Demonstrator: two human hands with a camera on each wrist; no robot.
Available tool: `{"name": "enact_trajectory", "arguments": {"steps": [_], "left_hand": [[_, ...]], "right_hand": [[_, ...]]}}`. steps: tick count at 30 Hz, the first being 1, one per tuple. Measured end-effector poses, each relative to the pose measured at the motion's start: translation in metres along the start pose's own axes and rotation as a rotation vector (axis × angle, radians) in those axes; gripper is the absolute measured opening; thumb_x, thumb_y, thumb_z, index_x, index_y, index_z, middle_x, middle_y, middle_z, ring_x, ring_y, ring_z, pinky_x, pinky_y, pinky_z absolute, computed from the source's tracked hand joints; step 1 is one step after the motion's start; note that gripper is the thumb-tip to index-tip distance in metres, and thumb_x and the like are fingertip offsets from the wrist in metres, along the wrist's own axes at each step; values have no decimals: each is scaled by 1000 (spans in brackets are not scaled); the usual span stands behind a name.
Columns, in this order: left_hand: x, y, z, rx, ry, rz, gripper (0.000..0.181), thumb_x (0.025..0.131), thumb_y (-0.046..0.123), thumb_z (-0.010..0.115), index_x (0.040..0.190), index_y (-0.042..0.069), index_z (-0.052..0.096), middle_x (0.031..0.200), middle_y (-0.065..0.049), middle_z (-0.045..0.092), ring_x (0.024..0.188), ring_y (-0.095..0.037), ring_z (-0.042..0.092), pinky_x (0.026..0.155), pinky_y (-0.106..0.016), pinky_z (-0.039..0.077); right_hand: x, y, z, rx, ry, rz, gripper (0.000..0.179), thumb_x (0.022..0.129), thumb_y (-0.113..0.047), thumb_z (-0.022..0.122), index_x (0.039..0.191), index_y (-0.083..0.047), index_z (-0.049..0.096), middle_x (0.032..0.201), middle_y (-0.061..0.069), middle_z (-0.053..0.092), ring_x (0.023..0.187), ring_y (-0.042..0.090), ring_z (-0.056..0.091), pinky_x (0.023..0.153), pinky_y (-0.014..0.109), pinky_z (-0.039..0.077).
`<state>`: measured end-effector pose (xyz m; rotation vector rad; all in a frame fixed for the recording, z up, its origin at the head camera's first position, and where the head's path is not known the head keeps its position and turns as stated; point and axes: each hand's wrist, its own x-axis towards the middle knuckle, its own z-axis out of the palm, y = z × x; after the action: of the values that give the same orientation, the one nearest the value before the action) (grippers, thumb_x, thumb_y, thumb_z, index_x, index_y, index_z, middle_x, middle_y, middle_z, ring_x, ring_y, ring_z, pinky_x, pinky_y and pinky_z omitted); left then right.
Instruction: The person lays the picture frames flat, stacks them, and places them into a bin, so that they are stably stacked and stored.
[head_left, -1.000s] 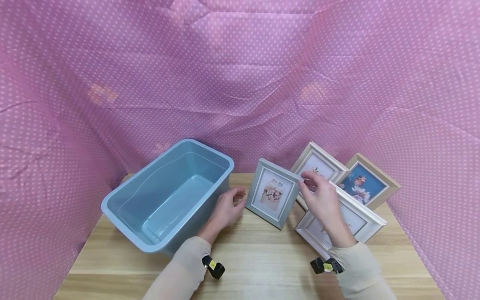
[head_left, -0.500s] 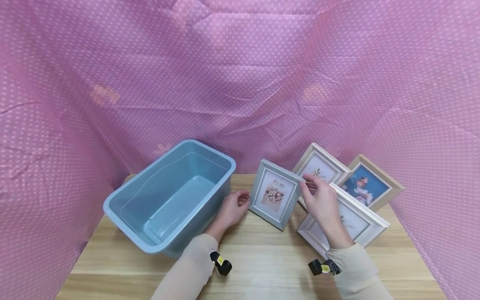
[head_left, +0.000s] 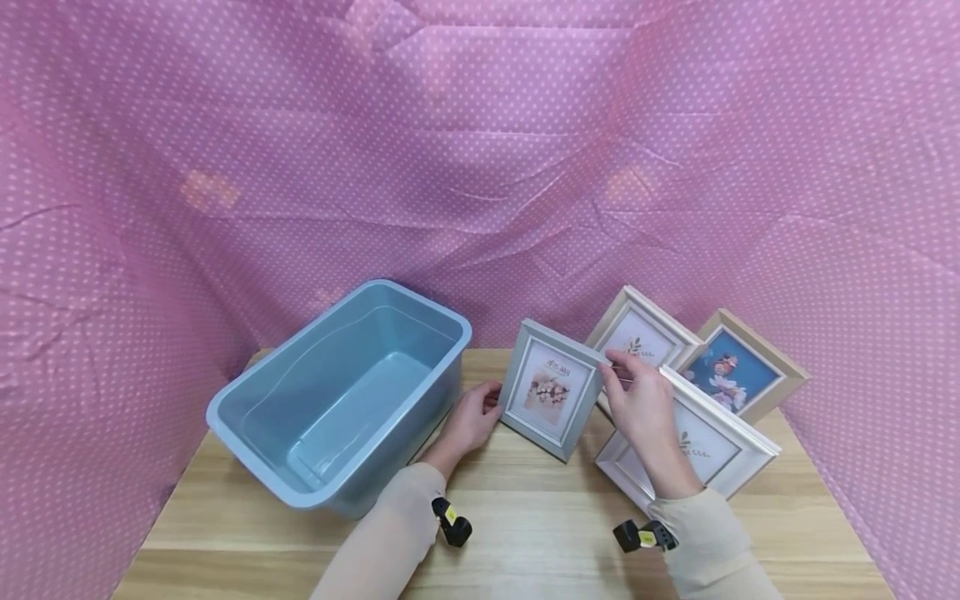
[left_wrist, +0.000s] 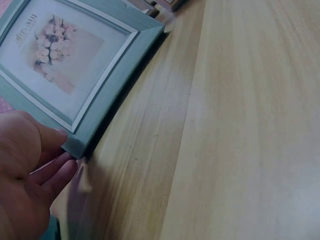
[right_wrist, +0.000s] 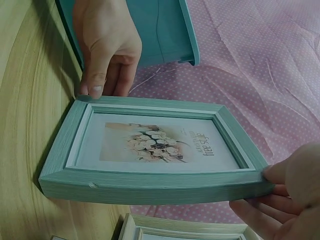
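Note:
A grey-green photo frame (head_left: 516,373) with a flower picture stands leaning back on the table between my hands. My left hand (head_left: 472,417) holds its lower left corner; in the left wrist view, the thumb of that hand (left_wrist: 20,150) lies at the front with the fingers behind. At the upper right corner, my right hand (head_left: 647,408) pinches the frame, thumb in front. The right wrist view shows both the left hand (right_wrist: 107,42) and the right hand (right_wrist: 295,190) on the photo frame (right_wrist: 150,187). Some fingertips are hidden behind it.
A blue-grey plastic tub (head_left: 337,392) stands left of my left hand. To the right, a joined set of pale frames includes a white frame (head_left: 738,442) behind my right forearm and a wooden one (head_left: 780,383). Pink dotted cloth (head_left: 480,167) hangs behind the wooden table (head_left: 540,517).
My left hand has moved right, from beside the tub to the photo frame's lower left corner. The right hand's thumb and fingers have come together on the upper right corner.

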<state>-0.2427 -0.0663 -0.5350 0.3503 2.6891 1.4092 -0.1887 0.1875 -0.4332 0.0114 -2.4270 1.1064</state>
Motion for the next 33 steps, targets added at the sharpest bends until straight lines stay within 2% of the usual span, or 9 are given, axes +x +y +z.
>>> {"name": "enact_trajectory", "arguments": {"steps": [10,17,23,25,27,30,32,33], "left_hand": [[3,-5,3,60,8,12,33,103,-2,65,136,-2,67,124,-17,75,115,-30,72,104,-45,61],[-2,-7,-2,18,16,53,33,103,-4,62,136,-5,67,123,-20,74,114,-32,71,104,-48,60],[-8,-9,-8,5,1,61,36,105,-2,60,141,-2,64,130,-19,73,120,-32,69,108,-50,58],[-11,-10,-10,1,-5,69,37,105,-1,60,142,-1,64,133,-19,72,123,-33,68,111,-51,57],[-14,-11,-12,1,-10,92,37,106,-1,60,143,-2,63,135,-20,71,126,-34,68,112,-52,56],[-18,-11,-14,-23,-22,109,38,106,-1,60,143,-3,62,138,-21,70,127,-35,68,113,-51,56],[-20,-11,-14,-46,-30,123,38,105,-2,60,143,-5,61,137,-23,70,126,-36,68,112,-50,57],[-21,-11,-15,-59,-33,127,38,105,-2,60,143,-5,61,137,-23,70,126,-36,68,111,-49,57]], "right_hand": [[-1,-2,1,20,11,11,25,103,-2,68,125,8,73,114,29,77,102,44,79,89,52,66],[0,-2,-1,31,35,-9,23,100,-2,71,121,8,75,111,29,78,98,42,80,85,51,67],[0,-3,-7,33,41,-35,23,101,-4,73,120,8,76,113,30,78,96,43,80,83,48,67],[0,-4,-9,43,40,-37,23,100,-4,73,119,8,77,112,30,78,95,43,80,82,39,67],[0,-5,-12,51,31,-31,23,99,-4,74,119,8,77,111,30,79,95,43,80,80,22,65],[-1,-6,-17,77,9,-3,24,99,-4,75,120,8,77,112,30,78,97,43,80,76,-1,52],[-2,-8,-20,81,-14,31,25,100,-6,74,122,6,77,115,30,78,100,43,79,74,-6,45],[-3,-9,-22,89,-23,48,25,101,-7,73,123,5,77,115,29,78,100,43,79,73,-5,45]]}}
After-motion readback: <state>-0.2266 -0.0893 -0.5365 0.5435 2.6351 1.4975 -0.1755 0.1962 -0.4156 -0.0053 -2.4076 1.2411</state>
